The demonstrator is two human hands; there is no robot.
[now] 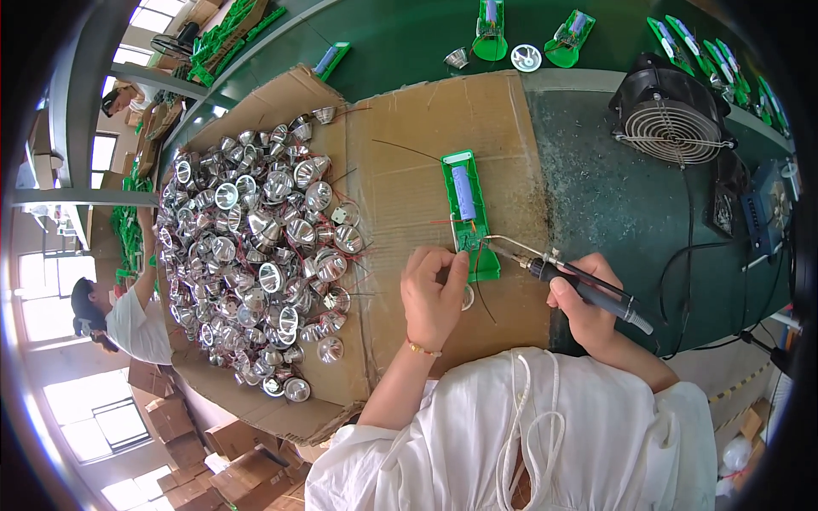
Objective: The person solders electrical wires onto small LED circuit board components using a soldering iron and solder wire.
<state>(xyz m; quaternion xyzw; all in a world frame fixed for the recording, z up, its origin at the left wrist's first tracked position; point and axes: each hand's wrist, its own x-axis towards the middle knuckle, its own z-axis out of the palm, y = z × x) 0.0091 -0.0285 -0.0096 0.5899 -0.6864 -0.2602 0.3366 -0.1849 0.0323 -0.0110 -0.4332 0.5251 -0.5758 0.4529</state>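
Note:
A green plastic housing (487,266) lies on the cardboard in front of me, with a purple cylindrical battery (463,192) in its upper part. Below the battery sit a small green circuit board and thin red and black wires. My left hand (433,294) is at the housing's lower left edge, fingers bent and pinched together; what they pinch is hidden. Part of a round reflector (468,297) shows beside that hand. My right hand (588,302) grips a soldering iron (579,288) with a thin solder-feed tube, its tip reaching the circuit board.
Many silver reflectors (273,230) with wires fill an opened cardboard box at left. A black fan with a wire guard (673,132) and a blue device (764,209) stand at right. More green housings (490,43) line the far side. Another person (128,319) works at left.

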